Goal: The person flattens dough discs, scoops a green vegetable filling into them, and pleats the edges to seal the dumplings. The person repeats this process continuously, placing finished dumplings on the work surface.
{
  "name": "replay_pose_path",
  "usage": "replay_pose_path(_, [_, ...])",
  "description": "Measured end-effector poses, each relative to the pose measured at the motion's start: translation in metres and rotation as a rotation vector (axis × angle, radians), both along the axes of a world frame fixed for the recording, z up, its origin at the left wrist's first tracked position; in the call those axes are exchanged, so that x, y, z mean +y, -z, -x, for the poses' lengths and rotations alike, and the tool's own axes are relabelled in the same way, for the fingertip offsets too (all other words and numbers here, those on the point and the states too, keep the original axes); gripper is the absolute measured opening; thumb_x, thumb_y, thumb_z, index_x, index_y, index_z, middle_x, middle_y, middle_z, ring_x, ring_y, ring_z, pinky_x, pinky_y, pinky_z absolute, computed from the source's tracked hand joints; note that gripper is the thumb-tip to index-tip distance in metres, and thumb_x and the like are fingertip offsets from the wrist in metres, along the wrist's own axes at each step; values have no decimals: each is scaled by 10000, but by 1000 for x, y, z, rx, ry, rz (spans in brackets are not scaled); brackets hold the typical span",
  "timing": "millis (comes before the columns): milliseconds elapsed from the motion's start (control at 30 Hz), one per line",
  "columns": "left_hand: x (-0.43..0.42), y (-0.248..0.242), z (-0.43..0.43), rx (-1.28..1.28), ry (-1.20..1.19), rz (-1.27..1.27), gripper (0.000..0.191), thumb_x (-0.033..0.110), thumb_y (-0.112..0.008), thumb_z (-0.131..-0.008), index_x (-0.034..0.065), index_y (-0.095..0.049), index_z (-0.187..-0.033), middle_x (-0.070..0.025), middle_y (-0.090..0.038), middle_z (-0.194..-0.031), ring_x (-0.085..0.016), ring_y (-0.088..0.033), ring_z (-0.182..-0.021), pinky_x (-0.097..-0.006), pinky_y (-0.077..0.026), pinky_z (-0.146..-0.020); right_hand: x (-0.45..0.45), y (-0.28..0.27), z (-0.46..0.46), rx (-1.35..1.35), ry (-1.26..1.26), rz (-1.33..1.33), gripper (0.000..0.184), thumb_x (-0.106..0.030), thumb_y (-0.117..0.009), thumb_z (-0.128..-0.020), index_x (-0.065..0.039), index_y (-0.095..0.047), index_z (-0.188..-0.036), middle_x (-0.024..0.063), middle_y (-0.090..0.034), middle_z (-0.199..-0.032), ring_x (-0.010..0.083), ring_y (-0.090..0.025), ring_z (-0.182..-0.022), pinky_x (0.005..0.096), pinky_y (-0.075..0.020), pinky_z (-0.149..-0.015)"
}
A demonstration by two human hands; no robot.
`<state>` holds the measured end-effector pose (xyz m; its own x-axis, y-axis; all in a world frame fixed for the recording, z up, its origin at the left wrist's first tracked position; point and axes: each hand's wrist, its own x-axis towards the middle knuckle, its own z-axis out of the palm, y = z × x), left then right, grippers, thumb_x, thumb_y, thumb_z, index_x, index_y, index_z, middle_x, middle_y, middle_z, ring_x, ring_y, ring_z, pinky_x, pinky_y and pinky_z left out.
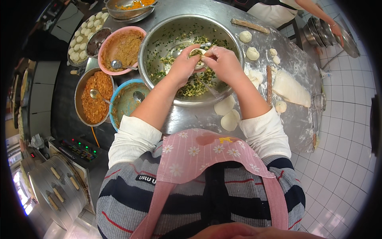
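Note:
Above a large stainless steel bowl (156,38), both my hands are on one round dough wrapper (201,51). My left hand (185,64) cups it from the left, with the thumb near the chopped green and yellow filling inside. The fingers of my right hand (223,62) pinch the wrapper's right edge. Its underside is mostly hidden by my fingers. Chopped filling (191,88) lies in the bowl and clings to its wall. A metal utensil (209,88) leans inside. Two flat dough rounds (230,120) lie on the steel table beside my right forearm.
At left stand a pink bowl (102,61), a steel bowl of reddish filling (97,103) and a blue bowl (112,110). A tray of dough balls (79,38) sits beyond. Rolling pins (269,85) and a dough slab (289,88) lie right. Another person's hand (336,30) touches metal pans.

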<state>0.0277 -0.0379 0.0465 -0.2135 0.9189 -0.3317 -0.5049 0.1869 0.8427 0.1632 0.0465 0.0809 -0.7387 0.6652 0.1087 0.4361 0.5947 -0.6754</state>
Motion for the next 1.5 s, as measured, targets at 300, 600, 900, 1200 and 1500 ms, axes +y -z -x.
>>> replay_pose_path(300, [0, 0, -6, 148, 17, -26, 358, -7, -432, -907, 38, -524, -1250, -121, -574, -1126, -192, -613, -950, -316, -576, -774, 1, 5, -6, 69, 3, 139, 220, -148, -675, -822, -5, -656, -988, 86, -627, -780, 177, -591, -694, 305, -483, -659])
replay_pose_path(600, [2, 5, 5, 942, 229, -129, 491, 43, -502, -852, 29, -451, -1341, -265, -553, -1225, -317, -568, -1141, -368, -463, -944, 1, 14, -8, 54, 50, 241, 186, -163, -676, -803, 1, -663, -890, 117, -658, -793, 224, -627, -710, 325, -494, -657])
replay_pose_path(900, [22, -1, -3, 190, -174, 2, 463, 15, -497, -861, -8, -424, -1317, -151, -546, -1175, -245, -596, -1031, -353, -553, -822, 11, 12, 10, 171, 171, 315, 210, -187, -650, -815, 5, -668, -899, 146, -678, -797, 247, -662, -738, 337, -511, -693])
replay_pose_path(1200, [20, 2, 3, -251, -67, -85, 391, 166, -423, -975, 15, -411, -1335, -130, -524, -1215, -222, -582, -1063, -369, -555, -842, 8, -1, 6, -33, -51, -299, 143, -157, -655, -813, -25, -671, -866, 153, -647, -871, 331, -620, -813, 380, -498, -718])
replay_pose_path(1500, [14, -3, -5, 94, 1, -7, 420, 75, -468, -939, 22, -428, -1353, -132, -560, -1200, -201, -608, -1026, -304, -566, -770, 7, -6, -2, 18, 49, 38, 176, -168, -641, -818, -19, -678, -902, 150, -654, -873, 324, -629, -820, 398, -499, -745])
